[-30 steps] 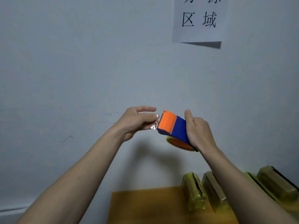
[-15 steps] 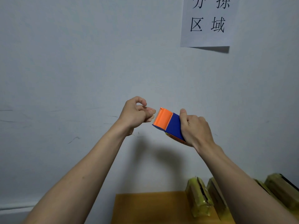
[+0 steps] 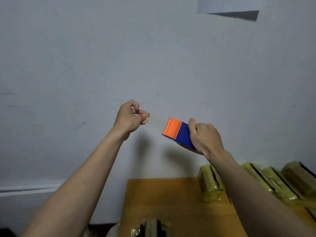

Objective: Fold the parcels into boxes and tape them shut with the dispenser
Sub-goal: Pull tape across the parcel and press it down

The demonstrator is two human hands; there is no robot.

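I recorded my left hand (image 3: 129,117) raised before the wall (image 3: 85,57), its fingers curled in and the thumb and forefinger tips pressed together on the free end of the tape (image 3: 156,123). The strip showed only as a faint, clear band running from that pinch down to the mouth of the dispenser (image 3: 177,133); I judged it taut, though its edges were hard to make out. My right hand (image 3: 204,135) was wrapped round the blue body of the dispenser, thumb laid along its upper edge, fingers clamped behind it, the orange cutter end turned toward the left hand. I judged this arrangement deliberate: one hand anchored the roll while the other drew out a length, with both held in the air so the adhesive touched nothing.

The two hands stood apart, with only the strip between them. Below them lay the wooden table (image 3: 162,199). Flattened parcels (image 3: 211,183) wrapped in yellowish film stood on edge in a row along its right side, leaning back toward the wall. Another bundle (image 3: 150,226) sat at the near edge, blurred. No folded box was visible, so I assessed the work as early: tape was being readied before any parcel had been formed. A sheet of paper (image 3: 222,5) hung high on the wall.
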